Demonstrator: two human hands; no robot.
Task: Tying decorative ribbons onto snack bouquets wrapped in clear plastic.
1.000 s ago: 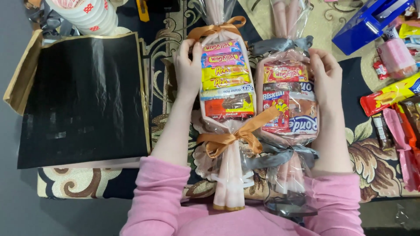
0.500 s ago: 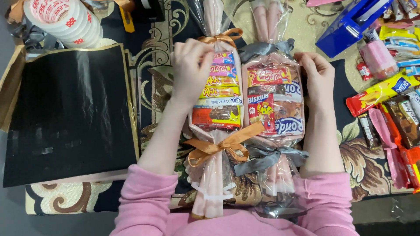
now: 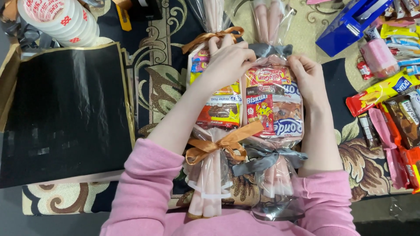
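Parcels of snacks, two of them, lie side by side on the patterned cloth [image 3: 153, 91] directly in front of you, each wrapped in clear film. The parcel with the orange ribbon [image 3: 218, 113] touches the parcel with the grey ribbon [image 3: 273, 109] along its long edge; take the grey-ribboned parcel as the landmark. Your left hand [image 3: 227, 61] reaches across the orange-ribboned parcel, fingers curled together, and pinches the gathered film at the top of the landmark, near its grey tie. Your right hand [image 3: 308, 76] rests on the landmark's far upper corner, fingers bent and pressed against the film; whether it pinches anything cannot be told. Bows sit at the near ends: an orange bow [image 3: 223, 144] beside a grey bow [image 3: 262, 159], just touching. Well to the orange-ribbon side of the landmark lies a flat black sheet [image 3: 65, 118] edged in gold, and beyond that sheet a stack of tape rolls [image 3: 57, 19]. On the other side of the landmark, near it, wrapped sweets and bars [image 3: 393, 105] are spread over the cloth. Beyond them stands a blue box [image 3: 350, 24].
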